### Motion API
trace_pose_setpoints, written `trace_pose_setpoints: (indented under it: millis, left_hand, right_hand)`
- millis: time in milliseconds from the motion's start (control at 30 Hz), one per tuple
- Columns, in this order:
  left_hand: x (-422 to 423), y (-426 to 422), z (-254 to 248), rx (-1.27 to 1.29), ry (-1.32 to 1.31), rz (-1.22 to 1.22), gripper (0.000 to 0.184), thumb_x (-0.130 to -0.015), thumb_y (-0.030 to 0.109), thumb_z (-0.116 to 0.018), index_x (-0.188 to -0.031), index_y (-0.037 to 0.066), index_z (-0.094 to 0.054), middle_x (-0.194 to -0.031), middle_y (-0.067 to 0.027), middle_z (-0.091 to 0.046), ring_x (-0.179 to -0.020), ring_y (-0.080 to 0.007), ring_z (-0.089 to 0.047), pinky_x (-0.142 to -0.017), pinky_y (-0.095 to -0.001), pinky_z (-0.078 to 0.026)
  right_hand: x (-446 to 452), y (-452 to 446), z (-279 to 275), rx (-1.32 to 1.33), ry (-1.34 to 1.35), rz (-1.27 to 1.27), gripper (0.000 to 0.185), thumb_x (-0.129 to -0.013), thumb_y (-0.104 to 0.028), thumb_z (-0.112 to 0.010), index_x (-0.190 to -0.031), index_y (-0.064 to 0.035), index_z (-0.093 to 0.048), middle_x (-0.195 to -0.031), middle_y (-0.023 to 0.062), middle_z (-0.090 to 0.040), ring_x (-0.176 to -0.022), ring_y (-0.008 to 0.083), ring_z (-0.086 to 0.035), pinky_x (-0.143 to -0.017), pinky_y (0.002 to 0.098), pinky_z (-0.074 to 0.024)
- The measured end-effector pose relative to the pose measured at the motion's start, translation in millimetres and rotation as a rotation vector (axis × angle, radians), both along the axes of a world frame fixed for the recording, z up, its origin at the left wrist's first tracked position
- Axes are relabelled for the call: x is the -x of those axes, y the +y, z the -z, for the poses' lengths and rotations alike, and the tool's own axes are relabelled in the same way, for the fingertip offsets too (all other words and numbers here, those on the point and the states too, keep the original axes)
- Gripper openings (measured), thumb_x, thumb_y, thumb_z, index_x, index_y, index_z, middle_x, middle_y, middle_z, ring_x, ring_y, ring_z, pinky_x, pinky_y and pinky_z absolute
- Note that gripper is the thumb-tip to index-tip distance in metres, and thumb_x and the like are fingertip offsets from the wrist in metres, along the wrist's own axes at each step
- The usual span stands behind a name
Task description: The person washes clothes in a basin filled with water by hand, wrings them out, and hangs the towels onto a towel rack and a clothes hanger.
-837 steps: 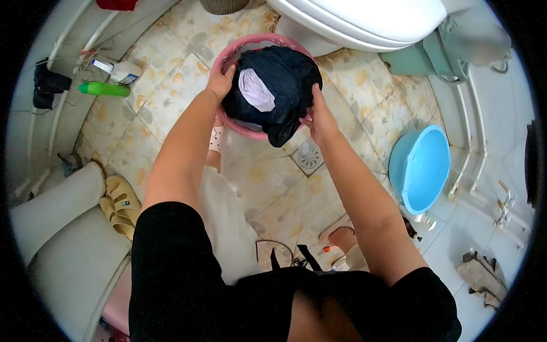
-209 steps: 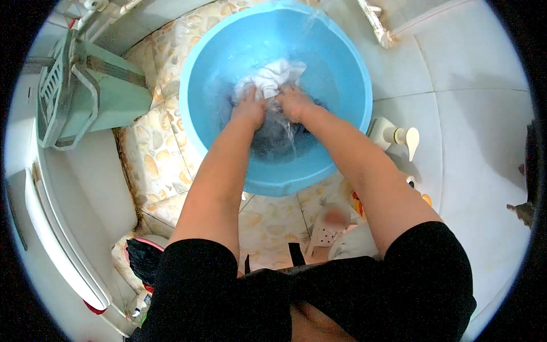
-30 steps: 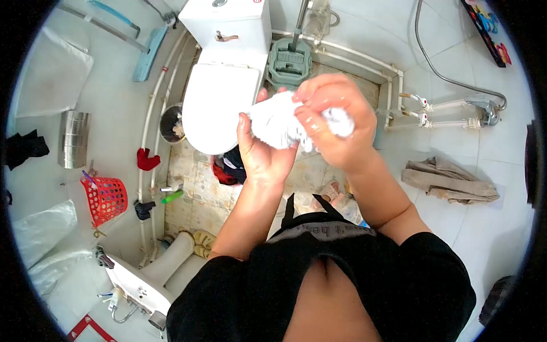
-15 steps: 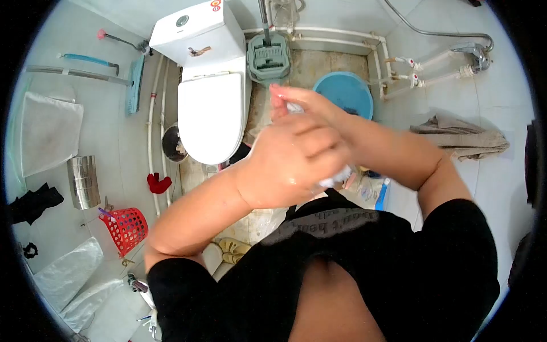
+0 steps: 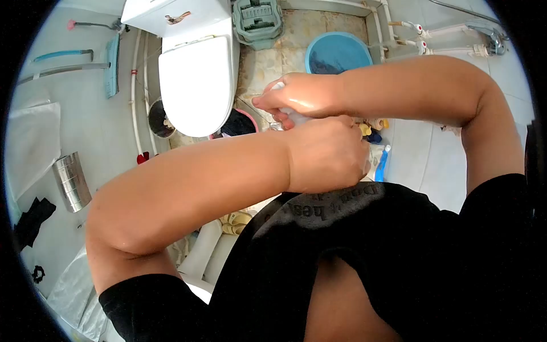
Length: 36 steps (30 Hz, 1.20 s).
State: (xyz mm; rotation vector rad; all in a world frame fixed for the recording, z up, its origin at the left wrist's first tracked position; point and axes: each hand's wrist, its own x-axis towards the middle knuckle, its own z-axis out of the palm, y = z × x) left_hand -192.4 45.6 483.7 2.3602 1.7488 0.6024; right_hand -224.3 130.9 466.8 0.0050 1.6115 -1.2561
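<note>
My left hand point(image 5: 327, 154) is in a fist, its fingers curled out of sight, just in front of my body. Above and beside it, my right hand point(image 5: 302, 100) has its fingers bent around a wet white cloth point(image 5: 296, 118). Part of that cloth shows between the two hands, and its lower end goes into my left fist. Both hands look wet. A blue basin point(image 5: 339, 51) holding water and something dark stands on the floor beyond my right forearm.
A white toilet point(image 5: 196, 85) with its lid down is ahead. Beside it are a grey-green mop bucket point(image 5: 257, 23), a pink-rimmed basin point(image 5: 256, 122) with dark cloth, and a dark bin point(image 5: 159, 117). Yellow slippers point(image 5: 235, 222) lie below. Pipes and taps point(image 5: 419, 43) run along the right wall.
My forearms have swung to lie more level, elbows farther out, with the cloth still between my hands. The view has tilted down, so the toilet and basin sit higher.
</note>
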Motion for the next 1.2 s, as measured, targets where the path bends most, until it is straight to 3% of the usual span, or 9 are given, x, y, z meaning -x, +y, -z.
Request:
trace_pose_setpoints:
  millis: [100,500,700,833,867,933,967,1067,1200]
  left_hand:
    - [-4.4,8.9,10.5,0.314,0.079,0.107,0.011,-0.064,0.012,-0.051,-0.062,0.003,-0.056,-0.071,-0.0111,-0.055,-0.058,-0.0241,-0.055,-0.05,-0.0352,-0.043]
    - [-15.2,0.7,90.9,0.531,-0.091,0.068,0.023,-0.069,0.009,-0.047,-0.088,-0.004,-0.053,-0.066,-0.0181,-0.057,-0.065,-0.0297,-0.059,-0.056,-0.0402,-0.047]
    - [5.2,-37.7,104.0,0.523,-0.029,-0.052,0.017,-0.067,0.009,-0.05,-0.08,0.0,-0.057,-0.069,-0.0164,-0.058,-0.067,-0.0297,-0.059,-0.058,-0.0402,-0.046]
    - [28.4,-103.5,106.3,-0.49,-0.609,-0.901,0.015,-0.065,-0.001,-0.058,-0.078,0.005,-0.054,-0.076,-0.0091,-0.057,-0.073,-0.0223,-0.056,-0.065,-0.0298,-0.046]
    - [24.4,-116.1,86.2,-0.408,-1.246,-1.408,0.01,-0.072,0.002,-0.055,-0.081,0.004,-0.052,-0.077,-0.0056,-0.056,-0.072,-0.0173,-0.054,-0.066,-0.0276,-0.045]
    - [38.6,-158.7,92.3,-0.923,-1.745,-1.597,0.011,-0.077,0.007,-0.054,-0.086,0.005,-0.051,-0.081,-0.0053,-0.054,-0.075,-0.0147,-0.052,-0.066,-0.0279,-0.046]
    - [36.3,-179.2,100.3,-1.089,-1.869,-1.468,0.014,-0.078,0.011,-0.053,-0.09,0.005,-0.05,-0.086,-0.0071,-0.054,-0.079,-0.017,-0.053,-0.07,-0.0305,-0.046]
    - [30.0,-197.2,95.6,-1.329,-2.005,-1.397,0.018,-0.08,0.014,-0.051,-0.095,0.005,-0.048,-0.092,-0.0091,-0.053,-0.086,-0.0205,-0.053,-0.076,-0.0341,-0.044]
    - [3.5,-194.3,77.5,-1.484,-2.096,-1.352,0.026,-0.082,0.021,-0.046,-0.102,0.004,-0.047,-0.101,-0.0098,-0.053,-0.095,-0.0241,-0.051,-0.085,-0.0391,-0.039]
  right_hand:
    - [2.5,-3.5,10.2,-0.018,0.163,-0.203,0.04,-0.082,-0.04,-0.041,-0.065,-0.0047,-0.047,-0.06,0.0038,-0.05,-0.058,0.0149,-0.047,-0.059,0.0295,-0.0382]
    - [-0.4,-35.5,79.5,-0.17,0.31,-0.347,0.038,-0.081,-0.037,-0.042,-0.082,-0.0016,-0.057,-0.069,0.0082,-0.058,-0.064,0.018,-0.054,-0.062,0.0315,-0.0418]
    - [23.2,-75.3,104.9,-0.284,0.35,-0.525,0.036,-0.081,-0.035,-0.045,-0.086,-0.001,-0.056,-0.075,0.0112,-0.059,-0.07,0.0211,-0.055,-0.066,0.0324,-0.0423]
    - [63.0,-59.8,89.2,-0.198,0.98,0.562,0.044,-0.083,-0.037,-0.043,-0.109,-0.0021,-0.045,-0.103,0.0156,-0.051,-0.092,0.0232,-0.05,-0.079,0.0314,-0.0393]
    - [66.0,-39.7,89.8,-0.199,0.88,0.732,0.043,-0.084,-0.036,-0.042,-0.111,-0.0027,-0.043,-0.107,0.0141,-0.049,-0.096,0.0218,-0.047,-0.081,0.0316,-0.038]
    - [57.2,-21.3,72.5,-0.097,0.522,0.93,0.042,-0.085,-0.032,-0.041,-0.116,-0.0043,-0.039,-0.115,0.011,-0.044,-0.102,0.0196,-0.043,-0.084,0.0323,-0.0358]
    - [41.7,-25.9,51.4,-0.01,0.277,0.954,0.042,-0.086,-0.031,-0.04,-0.118,-0.0052,-0.036,-0.117,0.0092,-0.041,-0.104,0.0188,-0.041,-0.086,0.033,-0.0348]
    - [19.1,-43.6,57.7,0.166,0.38,0.516,0.047,-0.084,-0.033,-0.043,-0.122,-0.0084,-0.032,-0.119,0.0082,-0.039,-0.106,0.0187,-0.039,-0.086,0.0338,-0.0347]
    - [0.6,-82.8,28.3,0.173,0.852,0.11,0.054,-0.076,-0.017,-0.059,-0.122,-0.0081,-0.033,-0.119,0.009,-0.04,-0.106,0.02,-0.04,-0.086,0.0329,-0.036]
